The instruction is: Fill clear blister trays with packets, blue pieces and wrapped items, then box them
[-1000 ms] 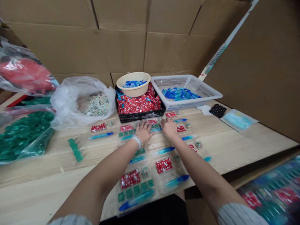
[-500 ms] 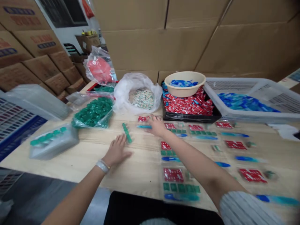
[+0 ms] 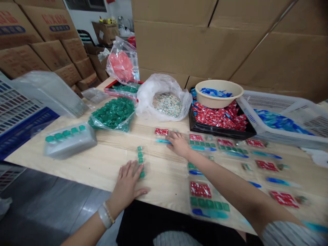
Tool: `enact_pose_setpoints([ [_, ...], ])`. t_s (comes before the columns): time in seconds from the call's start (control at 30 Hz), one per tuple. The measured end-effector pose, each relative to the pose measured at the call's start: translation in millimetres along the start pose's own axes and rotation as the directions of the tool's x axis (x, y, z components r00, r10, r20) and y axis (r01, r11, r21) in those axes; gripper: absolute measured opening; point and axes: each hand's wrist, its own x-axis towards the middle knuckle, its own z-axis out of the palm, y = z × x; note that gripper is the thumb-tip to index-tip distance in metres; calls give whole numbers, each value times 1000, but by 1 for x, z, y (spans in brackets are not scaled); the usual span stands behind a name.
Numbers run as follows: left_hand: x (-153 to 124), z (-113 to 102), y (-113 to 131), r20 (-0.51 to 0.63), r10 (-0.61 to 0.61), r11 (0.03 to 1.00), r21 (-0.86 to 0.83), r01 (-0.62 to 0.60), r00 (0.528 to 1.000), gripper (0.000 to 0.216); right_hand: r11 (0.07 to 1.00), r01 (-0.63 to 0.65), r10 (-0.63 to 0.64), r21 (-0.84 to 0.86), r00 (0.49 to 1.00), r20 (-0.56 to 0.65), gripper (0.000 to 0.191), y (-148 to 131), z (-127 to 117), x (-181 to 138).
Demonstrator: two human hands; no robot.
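two hands are down on the wooden table right now. left hand lies flat, fingers spread, fingertips touching the near end of the row of green squares. right hand is just beyond that row, open and palm down, resting on a clear tray with a red packet and a blue pen. further beyond the green row sits the clear bag of pale candies, with the black tray of red packets beside it.
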Motion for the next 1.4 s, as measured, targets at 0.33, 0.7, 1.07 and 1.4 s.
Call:
enact_pose_setpoints([
  [0.33, -50, -12, 4, 77, 168, 967, -205, -149, 983, 34, 817, 309, -354, 487, 935, 1, 32, -84, 6, -51],
  [0.7, 79, -77, -16, 492, 124, -485, -728, 485, 862, 26, -31, -279, 140, 960, 950, 281, 27, -28, -31, -28],
  [1.07, 198, -57, -8, 518, 97, -412, -757, 508, 850, 15, 165, -414, 476, 895, 828, 295, 9, 38, -37, 3],
  [1.4, 247, -155, 11, -124, 238, 602, -760, -246, 963, 28, 572, 177, 104, 801, 953, -284, 28, 36, -116, 25],
])
